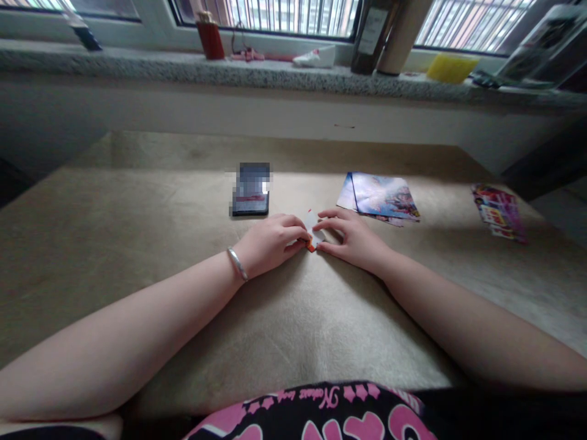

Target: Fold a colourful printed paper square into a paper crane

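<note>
Between my hands, low over the table, is a small folded piece of paper [312, 219], white with red and orange at its lower edge. The fingertips of my left hand [277, 241] pinch its left and lower side. On the right side, my right hand [352, 239] has its thumb and fingers curved around the paper, with fingertips against it. Part of the paper is hidden by the fingers. A silver bangle [237, 263] circles my left wrist.
A phone [251, 205], partly blurred out, lies beyond my left hand. Several colourful printed sheets [385, 194] lie beyond my right hand, and a fanned stack of cards [498, 211] is farther right on the table [160, 201]. Bottles and small items stand on the stone windowsill [160, 68].
</note>
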The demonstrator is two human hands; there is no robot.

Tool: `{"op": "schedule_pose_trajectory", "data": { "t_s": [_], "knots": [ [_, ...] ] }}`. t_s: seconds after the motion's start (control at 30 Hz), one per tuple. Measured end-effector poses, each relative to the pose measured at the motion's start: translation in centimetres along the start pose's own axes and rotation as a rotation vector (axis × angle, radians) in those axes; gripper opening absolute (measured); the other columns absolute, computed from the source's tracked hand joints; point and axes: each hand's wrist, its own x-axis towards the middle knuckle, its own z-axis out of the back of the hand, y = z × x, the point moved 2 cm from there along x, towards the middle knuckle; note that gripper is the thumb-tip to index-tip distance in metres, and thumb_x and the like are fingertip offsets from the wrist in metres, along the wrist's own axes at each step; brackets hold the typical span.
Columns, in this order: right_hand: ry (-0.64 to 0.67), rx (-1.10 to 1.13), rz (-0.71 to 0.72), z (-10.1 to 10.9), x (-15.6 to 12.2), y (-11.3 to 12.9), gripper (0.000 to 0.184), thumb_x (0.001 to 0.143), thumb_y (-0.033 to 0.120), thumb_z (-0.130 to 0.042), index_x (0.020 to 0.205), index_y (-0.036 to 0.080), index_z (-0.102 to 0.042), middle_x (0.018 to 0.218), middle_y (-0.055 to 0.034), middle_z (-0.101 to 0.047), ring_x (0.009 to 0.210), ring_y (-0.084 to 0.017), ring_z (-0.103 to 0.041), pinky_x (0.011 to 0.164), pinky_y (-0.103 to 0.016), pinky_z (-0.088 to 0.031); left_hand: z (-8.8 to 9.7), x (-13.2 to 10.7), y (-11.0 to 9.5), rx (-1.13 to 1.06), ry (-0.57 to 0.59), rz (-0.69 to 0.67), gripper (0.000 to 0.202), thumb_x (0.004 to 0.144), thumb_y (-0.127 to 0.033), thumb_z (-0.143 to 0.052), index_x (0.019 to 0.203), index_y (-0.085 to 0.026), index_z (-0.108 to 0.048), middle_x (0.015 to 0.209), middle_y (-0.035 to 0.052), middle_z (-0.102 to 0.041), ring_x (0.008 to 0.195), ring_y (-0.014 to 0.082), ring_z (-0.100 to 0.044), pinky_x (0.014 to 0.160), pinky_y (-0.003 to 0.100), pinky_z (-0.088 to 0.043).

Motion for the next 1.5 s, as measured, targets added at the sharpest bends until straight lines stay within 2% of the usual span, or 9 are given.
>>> {"op": "schedule_pose_trajectory", "data": {
  "t_s": [0.13,0.23,0.37,0.6,0.8,1.0,1.2,1.37,1.5],
  "knots": [
    [-0.09,-0.096,0.144,0.3,-0.1,0.8,0.01,0.081,0.029,-0.066,0.087,0.024,-0.073,0.105,-0.0071,-0.065,0.099,-0.022,-0.056,0.092,-0.041,-0.045,0.1,-0.1,-0.4,0.046,0.061,0.007,0.022,0.091,-0.016,-0.048,0.103,-0.017,-0.066,0.11,0.006,-0.066,0.093,0.0158,-0.064,0.083,0.029,-0.052],
    [-0.057,-0.185,0.27,0.4,-0.1,1.5,0.017,0.088,0.024,-0.057,0.085,0.024,-0.073,0.088,-0.004,-0.07,0.086,-0.019,-0.056,0.082,-0.035,-0.048,0.2,-0.2,-0.7,0.084,0.078,-0.048,0.025,0.091,-0.015,-0.046,0.11,-0.016,-0.063,0.117,0.0081,-0.064,0.101,0.0179,-0.063,0.089,0.032,-0.052],
    [0.016,-0.271,0.345,0.4,-0.4,1.9,0.022,0.091,0.02,-0.052,0.09,0.02,-0.074,0.088,-0.0043,-0.072,0.085,-0.019,-0.06,0.076,-0.031,-0.05,0.1,-0.4,-0.7,0.132,0.066,-0.126,0.028,0.092,-0.016,-0.044,0.114,-0.016,-0.063,0.118,0.0093,-0.063,0.106,0.0187,-0.061,0.092,0.034,-0.052],
    [0.087,-0.182,0.276,0.9,-0.7,1.6,0.022,0.088,0.015,-0.053,0.096,0.02,-0.073,0.093,-0.0041,-0.073,0.083,-0.016,-0.066,0.075,-0.027,-0.051,0.1,-0.6,-0.8,0.205,0.068,-0.158,0.028,0.093,-0.017,-0.046,0.114,-0.015,-0.063,0.12,0.0076,-0.065,0.113,0.0181,-0.059,0.099,0.034,-0.05],
    [0.069,-0.136,0.246,1.2,-0.3,1.4,0.022,0.088,0.016,-0.052,0.093,0.02,-0.073,0.093,-0.0038,-0.073,0.083,-0.015,-0.067,0.076,-0.027,-0.052,0.4,-0.6,-1.7,0.362,0.111,-0.101,0.028,0.091,-0.015,-0.046,0.113,-0.01,-0.062,0.111,0.013,-0.065,0.104,0.0219,-0.061,0.09,0.036,-0.054],
    [0.041,-0.25,0.253,0.6,-0.4,1.9,0.026,0.089,0.015,-0.05,0.102,0.018,-0.072,0.099,-0.0061,-0.072,0.086,-0.019,-0.064,0.079,-0.032,-0.053,0.6,-0.5,-2.0,0.355,0.132,-0.077,0.028,0.091,-0.018,-0.044,0.113,-0.011,-0.061,0.102,0.0104,-0.065,0.095,0.021,-0.061,0.086,0.034,-0.053],
    [0.053,-0.322,0.293,0.2,-0.4,2.1,0.032,0.088,0.011,-0.048,0.111,0.015,-0.069,0.112,-0.0046,-0.07,0.089,-0.02,-0.061,0.083,-0.034,-0.052,0.7,-0.5,-1.9,0.336,0.162,-0.099,0.036,0.083,-0.013,-0.049,0.118,-0.015,-0.06,0.108,0.0094,-0.063,0.098,0.0216,-0.058,0.087,0.034,-0.051],
    [0.077,-0.416,0.243,0.3,-0.6,2.5,0.036,0.088,0.014,-0.048,0.119,0.017,-0.065,0.117,-0.0007,-0.068,0.087,-0.021,-0.059,0.079,-0.034,-0.051,0.9,-0.4,-1.9,0.337,0.198,-0.098,0.041,0.079,-0.012,-0.051,0.119,-0.015,-0.061,0.107,0.0101,-0.063,0.098,0.0215,-0.057,0.088,0.034,-0.05],
    [0.117,-0.459,0.188,0.1,-0.5,2.6,0.039,0.09,0.018,-0.046,0.126,0.019,-0.06,0.125,0.0001,-0.063,0.095,-0.023,-0.057,0.083,-0.037,-0.048,1.0,-0.3,-1.9,0.323,0.223,-0.095,0.044,0.077,-0.012,-0.051,0.12,-0.015,-0.061,0.106,0.0106,-0.062,0.097,0.0216,-0.056,0.088,0.035,-0.049]
  ]
}}
